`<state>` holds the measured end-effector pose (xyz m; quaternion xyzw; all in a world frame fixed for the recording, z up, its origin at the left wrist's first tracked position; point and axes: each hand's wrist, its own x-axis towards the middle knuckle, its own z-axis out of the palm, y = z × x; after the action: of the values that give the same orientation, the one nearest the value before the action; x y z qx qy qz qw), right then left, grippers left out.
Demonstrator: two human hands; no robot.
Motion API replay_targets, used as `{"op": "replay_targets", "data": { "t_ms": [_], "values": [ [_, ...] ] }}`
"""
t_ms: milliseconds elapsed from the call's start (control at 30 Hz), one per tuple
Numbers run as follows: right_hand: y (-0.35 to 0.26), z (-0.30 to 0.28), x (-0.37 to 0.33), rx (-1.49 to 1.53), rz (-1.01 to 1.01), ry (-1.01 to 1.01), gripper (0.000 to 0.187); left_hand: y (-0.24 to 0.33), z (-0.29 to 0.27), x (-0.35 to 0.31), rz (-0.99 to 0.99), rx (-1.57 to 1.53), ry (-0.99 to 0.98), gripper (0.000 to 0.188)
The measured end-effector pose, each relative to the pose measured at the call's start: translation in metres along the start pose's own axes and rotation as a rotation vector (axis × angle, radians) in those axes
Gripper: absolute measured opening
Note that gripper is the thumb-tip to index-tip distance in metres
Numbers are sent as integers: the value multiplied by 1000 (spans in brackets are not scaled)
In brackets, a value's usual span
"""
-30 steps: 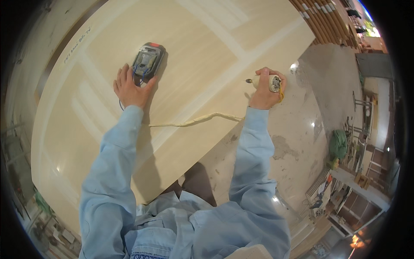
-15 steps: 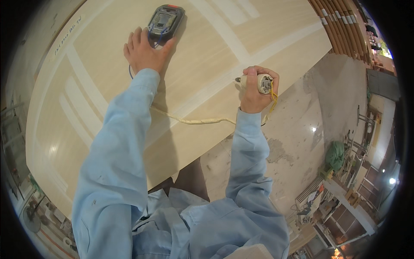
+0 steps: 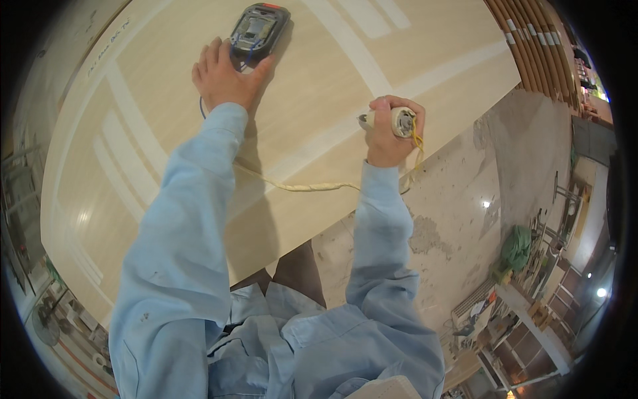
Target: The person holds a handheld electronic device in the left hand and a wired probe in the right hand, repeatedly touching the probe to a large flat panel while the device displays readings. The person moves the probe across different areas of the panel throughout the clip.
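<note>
My right hand (image 3: 391,136) is wrapped round a small electric motor (image 3: 403,124) bound in cream tape, its dark tip pointing left. Yellow wires leave its near end and join a taped cable (image 3: 312,187) running left beneath my left sleeve. At the far side, a dark battery pack (image 3: 260,30) with a red end lies on a large pale board (image 3: 319,86). My left hand (image 3: 229,78) rests flat at the pack's near end, fingers spread and thumb apart. Blue wires (image 3: 244,56) pass between this hand and the pack; their ends are partly hidden.
Light stripes and handwriting mark the board. Stacked brown panels (image 3: 535,46) stand beyond its far right corner. A worn concrete floor (image 3: 458,179) lies to the right, with a green bag (image 3: 516,247) and a cluttered bench (image 3: 531,319) farther off.
My right hand has shifted slightly up and left with the motor, and the motor has turned a little. My left hand stays by the battery pack. The whole view has shifted slightly.
</note>
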<state>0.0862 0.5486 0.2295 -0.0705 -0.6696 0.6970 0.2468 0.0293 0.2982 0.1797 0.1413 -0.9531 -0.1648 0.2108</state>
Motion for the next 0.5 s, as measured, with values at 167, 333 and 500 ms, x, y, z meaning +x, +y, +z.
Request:
{"op": "replay_targets", "data": {
  "t_ms": [167, 333, 500],
  "values": [
    [0, -8, 4, 7, -2, 21, 26, -1, -2, 2, 5, -22, -19, 91],
    [4, -12, 14, 26, -51, 44, 26, -2, -1, 1, -6, -43, -37, 91],
    [10, -9, 17, -55, -32, 37, 26, -2, -1, 2, -4, -39, -40, 91]
  ]
}}
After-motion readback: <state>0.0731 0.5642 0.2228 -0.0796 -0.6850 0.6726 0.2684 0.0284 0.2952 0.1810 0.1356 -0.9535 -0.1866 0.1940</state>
